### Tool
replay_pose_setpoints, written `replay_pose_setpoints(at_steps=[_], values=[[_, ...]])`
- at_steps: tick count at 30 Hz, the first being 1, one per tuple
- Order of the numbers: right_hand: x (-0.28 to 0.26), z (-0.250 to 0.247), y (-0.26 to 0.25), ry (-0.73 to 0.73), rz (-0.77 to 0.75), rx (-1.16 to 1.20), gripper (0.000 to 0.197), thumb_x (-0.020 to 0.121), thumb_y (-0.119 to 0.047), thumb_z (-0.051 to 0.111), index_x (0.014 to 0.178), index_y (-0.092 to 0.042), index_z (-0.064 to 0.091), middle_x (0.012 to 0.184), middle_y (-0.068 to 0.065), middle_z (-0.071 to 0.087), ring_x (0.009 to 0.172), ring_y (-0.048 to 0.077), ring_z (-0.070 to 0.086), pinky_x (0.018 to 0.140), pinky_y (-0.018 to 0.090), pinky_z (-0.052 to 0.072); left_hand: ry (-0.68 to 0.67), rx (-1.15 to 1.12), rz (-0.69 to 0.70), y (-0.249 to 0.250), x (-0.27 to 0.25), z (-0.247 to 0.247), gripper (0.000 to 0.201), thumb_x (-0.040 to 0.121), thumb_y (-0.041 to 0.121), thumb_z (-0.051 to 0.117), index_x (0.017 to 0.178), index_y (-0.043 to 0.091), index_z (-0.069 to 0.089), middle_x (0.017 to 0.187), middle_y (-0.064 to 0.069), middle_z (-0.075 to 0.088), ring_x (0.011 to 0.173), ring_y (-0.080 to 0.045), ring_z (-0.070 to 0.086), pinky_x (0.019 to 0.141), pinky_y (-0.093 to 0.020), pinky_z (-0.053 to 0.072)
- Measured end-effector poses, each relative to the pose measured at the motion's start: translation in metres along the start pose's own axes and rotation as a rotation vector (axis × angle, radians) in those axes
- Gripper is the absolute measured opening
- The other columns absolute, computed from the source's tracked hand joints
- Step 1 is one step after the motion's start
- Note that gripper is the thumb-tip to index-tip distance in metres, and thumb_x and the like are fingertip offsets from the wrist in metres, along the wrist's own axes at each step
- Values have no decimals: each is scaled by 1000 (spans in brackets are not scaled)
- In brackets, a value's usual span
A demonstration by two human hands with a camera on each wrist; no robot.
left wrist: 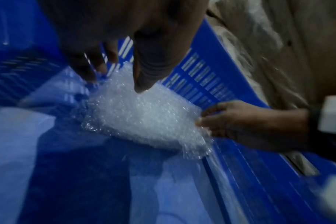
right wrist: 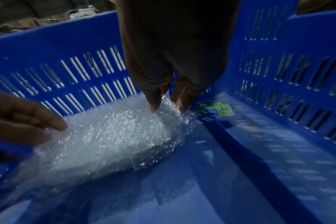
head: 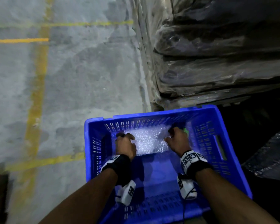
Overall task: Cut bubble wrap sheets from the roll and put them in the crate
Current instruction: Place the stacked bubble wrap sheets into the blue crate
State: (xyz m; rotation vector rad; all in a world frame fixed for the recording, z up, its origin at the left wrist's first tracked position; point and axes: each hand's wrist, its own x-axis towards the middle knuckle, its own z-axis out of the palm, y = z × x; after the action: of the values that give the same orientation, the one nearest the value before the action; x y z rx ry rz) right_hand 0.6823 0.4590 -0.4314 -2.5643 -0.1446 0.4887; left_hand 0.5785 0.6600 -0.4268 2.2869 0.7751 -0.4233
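Observation:
A clear bubble wrap sheet [head: 149, 139] [left wrist: 144, 119] [right wrist: 109, 136] lies low inside the blue slatted crate [head: 173, 113] [left wrist: 230, 75] [right wrist: 48, 45], against its far wall. My left hand [head: 124, 143] [left wrist: 123, 71] [right wrist: 29, 121] pinches the sheet's left edge between thumb and fingers. My right hand [head: 178, 139] [right wrist: 169, 98] [left wrist: 230, 121] pinches the right edge the same way. Both hands are down inside the crate. The roll is out of sight.
A green label [right wrist: 219, 109] sticks to the crate floor by the right hand. A tall plastic-wrapped stack [head: 217, 54] stands just behind the crate. Grey concrete floor with yellow lines [head: 39, 78] spreads to the left. Dark wrapped goods [head: 268, 156] sit at the right.

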Motion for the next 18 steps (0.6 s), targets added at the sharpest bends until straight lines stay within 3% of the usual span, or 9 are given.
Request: replay_pose_setpoints(at_steps=[2, 3, 5, 7, 9, 13, 15, 18], values=[[-2, 2, 2, 12, -1, 4, 33, 78, -9, 79, 104, 4, 64, 105, 22, 70, 103, 37, 64, 83, 36, 42, 70, 146, 42, 4, -10, 1, 35, 85, 7, 64, 118, 19, 61, 139, -17, 35, 121, -39, 39, 98, -42, 41], [-3, 3, 3, 16, -2, 5, 32, 78, -9, 79, 103, 3, 63, 103, 22, 70, 101, 37, 63, 82, 36, 41, 110, 230, 139, 9, -17, 1, 37, 82, 9, 67, 117, 20, 62, 138, -16, 37, 118, -38, 40, 94, -46, 44], [-6, 2, 3, 27, -14, 24, 29, 76, -7, 80, 98, 2, 63, 98, 21, 69, 96, 36, 63, 78, 36, 40, 141, 354, 400, 20, -27, 6, 36, 73, 17, 77, 108, 19, 69, 128, -12, 52, 107, -33, 45, 81, -45, 49], [-9, -1, 0, 36, -50, 82, 28, 74, -2, 80, 95, -1, 62, 94, 19, 69, 89, 35, 65, 78, 37, 46, 141, 456, 528, 27, -29, 13, 32, 72, 26, 79, 102, 18, 72, 119, -7, 57, 102, -29, 44, 76, -42, 50], [-13, -5, -3, 30, -62, 171, 30, 74, 3, 79, 92, -11, 59, 89, 12, 68, 78, 29, 65, 73, 36, 53, 94, 475, 508, 29, -28, 15, 30, 81, 26, 70, 109, 15, 69, 124, -8, 54, 106, -31, 44, 81, -44, 48], [-22, -7, -6, 40, -67, 273, 34, 77, 2, 78, 90, -20, 57, 83, -1, 65, 73, 15, 63, 69, 17, 50, 75, 512, 502, 24, -33, 10, 30, 81, 23, 69, 109, 13, 66, 125, -11, 55, 106, -33, 47, 80, -46, 47], [-22, -7, -7, 38, -49, 309, 33, 78, 2, 78, 91, -20, 58, 83, -4, 65, 74, 12, 62, 69, 11, 47, 76, 529, 494, 21, -32, 9, 33, 78, 23, 74, 108, 14, 67, 123, -11, 56, 105, -33, 48, 78, -46, 48], [-16, -5, -17, 23, -1, 339, 28, 78, 3, 78, 93, -13, 60, 81, -1, 64, 70, 15, 61, 66, 8, 45, 46, 534, 454, 20, -25, 5, 36, 86, 24, 64, 121, 15, 61, 136, -12, 49, 116, -35, 44, 90, -49, 45]])
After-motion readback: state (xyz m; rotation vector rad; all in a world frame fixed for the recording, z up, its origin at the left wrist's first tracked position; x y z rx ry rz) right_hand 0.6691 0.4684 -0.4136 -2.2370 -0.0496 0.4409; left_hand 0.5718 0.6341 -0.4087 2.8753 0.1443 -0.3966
